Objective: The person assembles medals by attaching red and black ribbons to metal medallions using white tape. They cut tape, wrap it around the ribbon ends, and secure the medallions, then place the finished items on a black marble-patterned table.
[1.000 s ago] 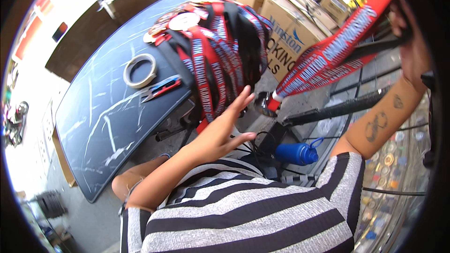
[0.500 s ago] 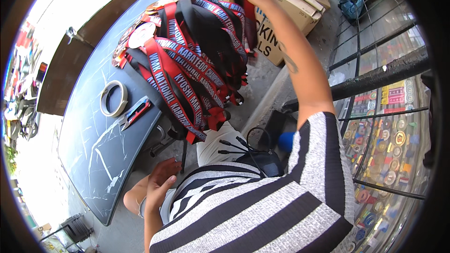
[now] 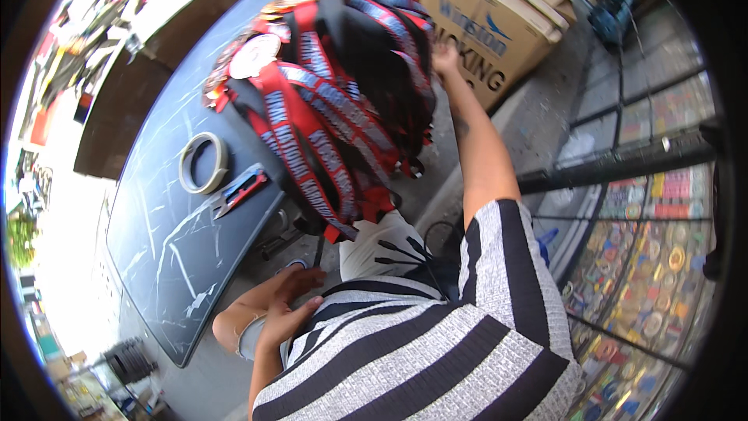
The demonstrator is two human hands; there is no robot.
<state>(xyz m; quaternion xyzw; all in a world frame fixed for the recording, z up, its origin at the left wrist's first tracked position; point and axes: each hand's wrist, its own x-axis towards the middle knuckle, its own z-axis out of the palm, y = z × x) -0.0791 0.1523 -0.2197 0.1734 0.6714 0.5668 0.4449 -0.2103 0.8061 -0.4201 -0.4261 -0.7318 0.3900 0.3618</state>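
A thick pile of medals on red, black and blue printed ribbons [image 3: 312, 125] lies across the dark marbled table [image 3: 156, 226], its ribbons drooping over the near right edge. Round medals [image 3: 255, 56] gather at its left side. My right hand [image 3: 446, 58] is at the far right side of the pile, against the hanging ribbons; its fingers are blurred and partly hidden. My left hand [image 3: 292, 308] rests low by my lap, thumb apart from the fingers, with nothing in it. On the table are a roll of tape [image 3: 204, 164] and a red-and-black utility knife [image 3: 238, 189].
Printed cardboard boxes [image 3: 487, 27] stand beyond the pile. At right, a black metal grille [image 3: 623, 148] fronts a glass case of small colourful items [image 3: 631, 281]. Black cables [image 3: 405, 253] lie over my lap. A brown panel [image 3: 167, 54] rises behind the table.
My right hand has come down from above the boxes to the ribbons' right side. My left hand has hardly moved. The whole view has shifted slightly.
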